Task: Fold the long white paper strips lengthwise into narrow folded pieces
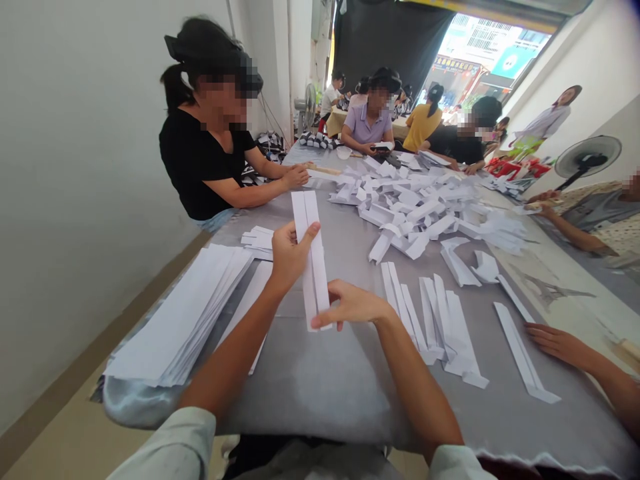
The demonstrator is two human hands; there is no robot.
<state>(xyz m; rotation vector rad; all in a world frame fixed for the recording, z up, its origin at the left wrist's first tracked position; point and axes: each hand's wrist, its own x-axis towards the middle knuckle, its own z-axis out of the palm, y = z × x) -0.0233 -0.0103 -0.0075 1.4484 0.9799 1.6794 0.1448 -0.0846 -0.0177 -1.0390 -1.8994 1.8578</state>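
Observation:
A long white paper strip (pixel 311 267), folded lengthwise with a seam down its middle, is held up above the table in front of me. My left hand (pixel 293 257) grips its upper left side, the thumb lying across the front. Lower down, my right hand (pixel 350 305) pinches the bottom right part between thumb and fingers. Left of my left arm lies a fanned stack of flat white paper sheets (pixel 180 313), with a narrower loose sheet (pixel 250 300) beside it. Several folded paper strips (pixel 440 320) lie to the right of my right hand.
A large heap of folded white paper pieces (pixel 415 200) covers the table's (pixel 320 393) middle. A person in black (pixel 200 153) works at the left side. A co-worker's hand (pixel 560 343) rests at the right near a folded strip (pixel 523 350). More people sit farther back.

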